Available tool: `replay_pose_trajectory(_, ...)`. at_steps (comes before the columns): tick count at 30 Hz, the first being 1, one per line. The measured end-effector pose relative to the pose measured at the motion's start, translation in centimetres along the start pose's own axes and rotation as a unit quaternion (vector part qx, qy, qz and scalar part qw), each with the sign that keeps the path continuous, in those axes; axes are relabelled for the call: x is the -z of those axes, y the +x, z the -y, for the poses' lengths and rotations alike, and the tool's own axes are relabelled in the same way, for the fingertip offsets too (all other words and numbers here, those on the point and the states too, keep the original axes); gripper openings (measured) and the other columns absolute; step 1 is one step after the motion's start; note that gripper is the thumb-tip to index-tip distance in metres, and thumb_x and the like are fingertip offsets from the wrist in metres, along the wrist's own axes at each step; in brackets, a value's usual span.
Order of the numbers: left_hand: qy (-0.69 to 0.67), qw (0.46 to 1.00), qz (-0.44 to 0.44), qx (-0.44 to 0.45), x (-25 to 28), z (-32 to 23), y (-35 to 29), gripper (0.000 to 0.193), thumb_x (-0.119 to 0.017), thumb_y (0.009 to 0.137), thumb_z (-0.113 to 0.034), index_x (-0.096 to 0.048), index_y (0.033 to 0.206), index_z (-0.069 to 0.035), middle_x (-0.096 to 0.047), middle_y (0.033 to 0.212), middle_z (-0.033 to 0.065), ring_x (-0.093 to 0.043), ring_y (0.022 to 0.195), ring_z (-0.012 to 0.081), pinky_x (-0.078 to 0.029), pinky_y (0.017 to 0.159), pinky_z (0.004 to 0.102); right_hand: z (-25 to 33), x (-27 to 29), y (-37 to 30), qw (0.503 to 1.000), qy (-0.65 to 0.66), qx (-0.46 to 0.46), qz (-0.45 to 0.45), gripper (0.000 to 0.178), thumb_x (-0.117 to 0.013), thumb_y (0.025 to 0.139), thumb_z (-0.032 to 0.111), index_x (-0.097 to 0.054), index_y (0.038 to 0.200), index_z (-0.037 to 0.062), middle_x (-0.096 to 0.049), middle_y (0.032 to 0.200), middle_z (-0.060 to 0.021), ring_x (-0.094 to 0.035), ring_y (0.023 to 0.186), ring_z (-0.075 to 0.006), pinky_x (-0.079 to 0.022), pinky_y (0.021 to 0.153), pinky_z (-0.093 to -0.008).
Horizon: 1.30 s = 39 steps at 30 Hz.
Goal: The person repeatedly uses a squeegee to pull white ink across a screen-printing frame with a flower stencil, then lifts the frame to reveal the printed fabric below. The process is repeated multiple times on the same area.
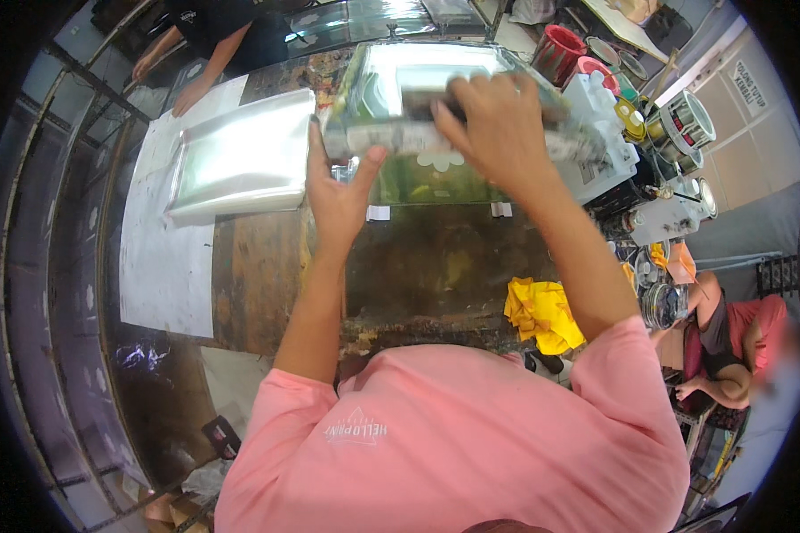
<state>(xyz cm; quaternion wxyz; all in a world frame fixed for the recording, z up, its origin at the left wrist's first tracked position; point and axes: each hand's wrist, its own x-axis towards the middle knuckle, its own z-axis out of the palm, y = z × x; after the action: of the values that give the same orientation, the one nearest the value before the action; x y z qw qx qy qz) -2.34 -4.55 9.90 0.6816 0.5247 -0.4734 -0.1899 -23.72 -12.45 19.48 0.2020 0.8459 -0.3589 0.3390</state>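
Observation:
A printing-screen frame point(382, 139) is tilted up in front of me, its near edge blurred by motion. My left hand point(340, 191) is at its left end, with the thumb and fingers on either side of the edge. My right hand point(500, 124) is closed over a dark bar point(418, 103) above the frame; blur hides what kind it is. Beneath the frame lies a greenish sheet point(436, 191) with a pale flower-shaped mark, and two small white tabs point(378, 213) sit at its near edge. Left of my left hand is a stack of clear plastic sheets point(240, 164).
The stained wooden table point(436, 275) bears a crumpled yellow cloth point(547, 315) and white paper point(164, 266). Cans point(684, 120), a red bucket point(558, 53) and a translucent container point(600, 133) crowd its right. A metal rack point(58, 266) stands left. One person's arm point(206, 80) reaches in far left; another person point(756, 338) sits right.

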Motion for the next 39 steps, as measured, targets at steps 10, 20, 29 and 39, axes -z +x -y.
replay_pose_trajectory(10, 0.639, 0.731, 0.233, -0.043, 1.7, 4.4, -6.3, 0.114, -0.061, 0.092, -0.078, -0.032, 0.164, 0.004, -0.035, 0.164, 0.0357, -0.023, 0.159, 0.0474, -0.005, 0.124, 0.0717, -3.8, 1.6, 10.0, 0.999, 0.035, -0.029, -0.004, 0.045, -0.063, 0.095, 0.044, -0.07, 0.076, 0.0035, -0.07, 0.074, -0.0186, -0.068, 0.075, -0.0365, -0.045, 0.084, -0.0501)
replay_pose_trajectory(20, 0.373, 0.919, 0.097, -0.079, 0.4, 4.1, 1.9, 0.073, -0.075, 0.096, -0.051, -0.061, 0.146, 0.0, -0.065, 0.146, 0.0207, -0.054, 0.143, 0.04, -0.014, 0.129, 0.0635, -5.2, 1.4, 13.8, 0.998, 0.036, -0.041, -0.026, 0.049, -0.06, 0.094, 0.045, -0.072, 0.076, 0.0008, -0.071, 0.075, -0.0206, -0.069, 0.077, -0.0403, -0.048, 0.079, -0.0525)
replay_pose_trajectory(29, 0.498, 0.866, -0.02, -0.029, 16.6, 8.6, 9.9, 0.056, -0.073, 0.096, -0.034, -0.065, 0.147, -0.011, -0.071, 0.14, 0.0131, -0.063, 0.136, 0.034, -0.015, 0.128, 0.0648, -4.9, 1.4, 12.7, 0.997, 0.047, -0.062, 0.01, 0.045, -0.061, 0.095, 0.046, -0.073, 0.088, 0.0038, -0.073, 0.084, -0.0184, -0.069, 0.085, -0.038, -0.045, 0.086, -0.0494)
replay_pose_trajectory(39, 0.701, 0.698, -0.05, 0.139, 20.8, 11.6, 11.6, 0.078, -0.049, 0.105, -0.063, -0.029, 0.171, -0.025, -0.017, 0.176, 0.0254, -0.016, 0.164, 0.0386, -0.006, 0.122, 0.0781, -5.1, 0.9, 11.7, 0.998, -0.008, -0.049, 0.046, 0.059, -0.054, 0.1, 0.057, -0.078, 0.11, 0.0041, -0.077, 0.103, -0.0215, -0.072, 0.098, -0.0401, -0.049, 0.09, -0.052)
